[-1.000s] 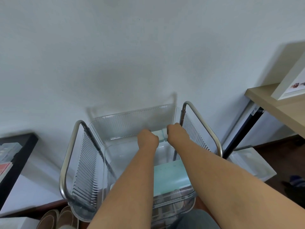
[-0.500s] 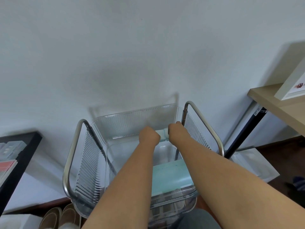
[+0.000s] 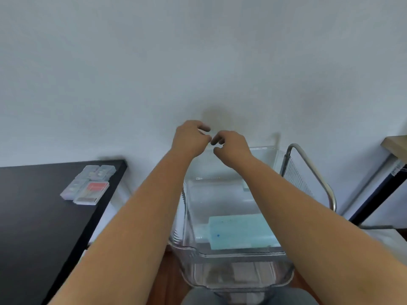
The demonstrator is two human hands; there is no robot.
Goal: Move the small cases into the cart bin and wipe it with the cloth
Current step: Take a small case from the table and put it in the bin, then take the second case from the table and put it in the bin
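On my left the small cases lie clustered at the far corner of the black worktop, close to the cart bin, an easy reach, I'd judge. My left hand and right hand hover side by side above the bin's far rim, fingers loosely curled, gripping nothing I can see. To the right, the pale blue cloth lies flat inside the bin.

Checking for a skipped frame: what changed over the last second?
Both hands rose out of the bin; the left hand and right hand now hover above its far rim, fingers curled, holding nothing visible. The view swung left, bringing the cases on the black table further into sight. The teal cloth stays in the bin.
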